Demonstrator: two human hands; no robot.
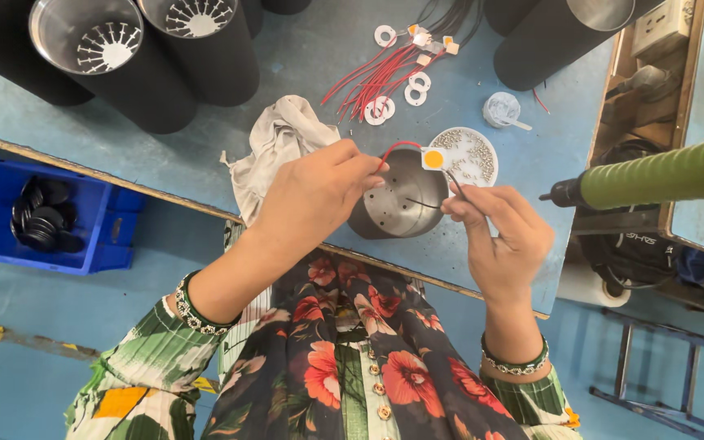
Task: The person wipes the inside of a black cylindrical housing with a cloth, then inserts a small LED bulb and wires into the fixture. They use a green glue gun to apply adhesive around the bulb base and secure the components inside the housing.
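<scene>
From the head view, a small white square chip (433, 158) with a round yellow centre is being held over a dull metal cup (397, 195) lying on the blue table (205, 155). Its red wire (397, 147) is being pinched by the left hand (315, 194); its black wire (455, 184) is being pinched by the right hand (500, 235). Small silvery screws are being kept in a round white dish (473, 155) just beside the cup. A crumpled beige cloth (275, 147) is lying nearby.

A blue worktable (205, 155) with a wooden edge stands over a blue floor (26, 375). Below it on the left sits a blue plastic crate (112, 236).
</scene>
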